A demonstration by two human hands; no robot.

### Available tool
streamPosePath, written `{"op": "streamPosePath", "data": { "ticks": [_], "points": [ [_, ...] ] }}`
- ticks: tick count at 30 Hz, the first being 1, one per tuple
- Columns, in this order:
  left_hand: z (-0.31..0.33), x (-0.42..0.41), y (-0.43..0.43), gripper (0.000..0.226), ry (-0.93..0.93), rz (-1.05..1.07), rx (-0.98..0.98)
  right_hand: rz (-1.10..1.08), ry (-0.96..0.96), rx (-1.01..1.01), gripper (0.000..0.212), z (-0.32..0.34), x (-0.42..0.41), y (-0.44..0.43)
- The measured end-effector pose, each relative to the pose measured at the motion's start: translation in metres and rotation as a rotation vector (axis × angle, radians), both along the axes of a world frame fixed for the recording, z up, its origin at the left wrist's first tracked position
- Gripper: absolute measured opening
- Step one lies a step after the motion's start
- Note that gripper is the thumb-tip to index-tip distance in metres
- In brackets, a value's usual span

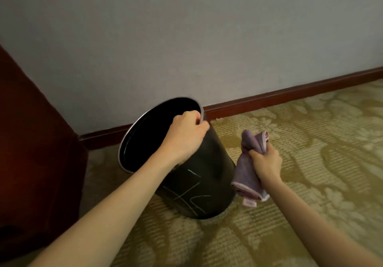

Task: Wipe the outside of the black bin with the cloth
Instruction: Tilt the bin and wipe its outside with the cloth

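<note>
The black bin [209, 183] stands on the carpet, tilted toward the left, with a silver rim and pale scratch marks on its near side. My left hand [186, 134] reaches across the opening and grips the far right part of the rim, fingers hooked inside. My right hand [266, 163] is closed on a bunched purple cloth [247, 181] with a pink edge, held just to the right of the bin's wall. The cloth hangs close to the bin; whether it touches the wall I cannot tell.
A dark red wooden cabinet [35, 152] stands at the left, close to the bin. A grey wall with a reddish skirting board [290, 92] runs behind. Patterned green-gold carpet [310, 183] spreads to the right and front.
</note>
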State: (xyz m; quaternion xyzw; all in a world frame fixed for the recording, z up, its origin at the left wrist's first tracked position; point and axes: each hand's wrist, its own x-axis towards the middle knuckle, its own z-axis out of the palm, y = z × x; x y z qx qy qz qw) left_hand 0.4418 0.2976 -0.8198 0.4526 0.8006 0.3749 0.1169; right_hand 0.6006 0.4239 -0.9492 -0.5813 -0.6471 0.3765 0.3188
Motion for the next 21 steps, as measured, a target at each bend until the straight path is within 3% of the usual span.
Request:
{"op": "streamPosePath", "data": {
  "ticks": [3, 5, 10, 14, 21],
  "points": [
    [-0.011, 0.032, 0.007, 0.022, 0.289, -0.084, -0.088, -0.036, 0.047, 0.011, 0.029, 0.006, 0.015, 0.007],
    [-0.027, 0.061, 0.010, 0.025, 0.491, -0.183, -0.104, -0.035, 0.035, 0.032, 0.026, 0.007, 0.027, 0.011],
    [-0.050, 0.109, 0.020, 0.018, 0.755, -0.418, -0.077, -0.063, 0.006, 0.016, 0.022, 0.000, 0.060, 0.019],
    [-0.044, 0.100, 0.010, 0.025, 0.770, -0.404, -0.043, -0.117, 0.055, -0.010, 0.023, -0.011, 0.071, 0.018],
    [-0.043, 0.070, -0.037, 0.032, 1.012, -0.602, 0.102, -0.124, 0.062, -0.057, 0.031, -0.026, 0.066, 0.010]
  ]
}}
